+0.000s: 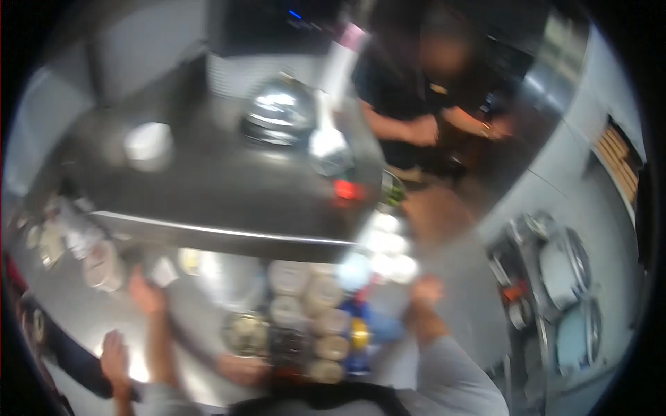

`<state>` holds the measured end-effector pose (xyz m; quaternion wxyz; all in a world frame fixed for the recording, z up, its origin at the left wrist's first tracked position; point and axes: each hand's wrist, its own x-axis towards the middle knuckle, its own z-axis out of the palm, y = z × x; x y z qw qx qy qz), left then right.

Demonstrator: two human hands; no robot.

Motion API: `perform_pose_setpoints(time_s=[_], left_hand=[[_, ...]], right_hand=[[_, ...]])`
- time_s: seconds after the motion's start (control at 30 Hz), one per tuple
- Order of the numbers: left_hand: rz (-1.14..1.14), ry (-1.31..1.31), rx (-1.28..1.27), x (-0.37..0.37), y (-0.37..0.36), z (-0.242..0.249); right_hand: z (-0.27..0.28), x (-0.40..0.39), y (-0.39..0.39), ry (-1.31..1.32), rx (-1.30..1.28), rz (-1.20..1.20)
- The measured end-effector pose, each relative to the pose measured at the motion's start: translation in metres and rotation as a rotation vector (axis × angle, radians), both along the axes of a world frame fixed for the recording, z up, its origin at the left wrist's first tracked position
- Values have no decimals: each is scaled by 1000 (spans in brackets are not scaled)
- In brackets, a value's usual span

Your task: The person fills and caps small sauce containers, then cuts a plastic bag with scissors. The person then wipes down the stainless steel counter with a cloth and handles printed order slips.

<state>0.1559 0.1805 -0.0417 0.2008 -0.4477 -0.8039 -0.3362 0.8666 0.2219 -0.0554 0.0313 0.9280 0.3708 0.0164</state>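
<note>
The whole view is smeared by motion. My left hand (146, 294) is stretched out over the steel counter, fingers apparently extended and nothing visible in them. It lies between a pale round tub (104, 266) and a small white piece (164, 272) that I cannot name. On the other side, my right hand (426, 290) is near a cluster of white round containers (392, 251); its fingers are too blurred to read. Between my arms stand several round-lidded containers (324, 322), a glass-like jar (246, 333) and a blue and yellow item (359, 336).
A raised steel shelf (208, 184) spans the front, bearing a shiny metal dome (279, 111) and a white bowl (148, 144). Another person's hand (114, 355) shows at left. A person in dark clothing (423, 97) stands beyond. A rack (538, 298) holds pans at right.
</note>
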Motion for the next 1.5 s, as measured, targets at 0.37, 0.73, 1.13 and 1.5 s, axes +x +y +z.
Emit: perform_pose_setpoints(time_s=[0.37, 0.73, 1.13, 1.5], left_hand=[[3, -736, 417, -3, -31, -13], [-365, -570, 11, 142, -258, 37], [-361, -349, -318, 89, -252, 47], [-648, -390, -644, 48, -307, 14]], right_hand=[[41, 68, -3, 1079, 385, 184], [196, -78, -184, 1341, 643, 820], [442, -240, -217, 672, 416, 2047], [559, -368, -2, 169, 965, 1589]])
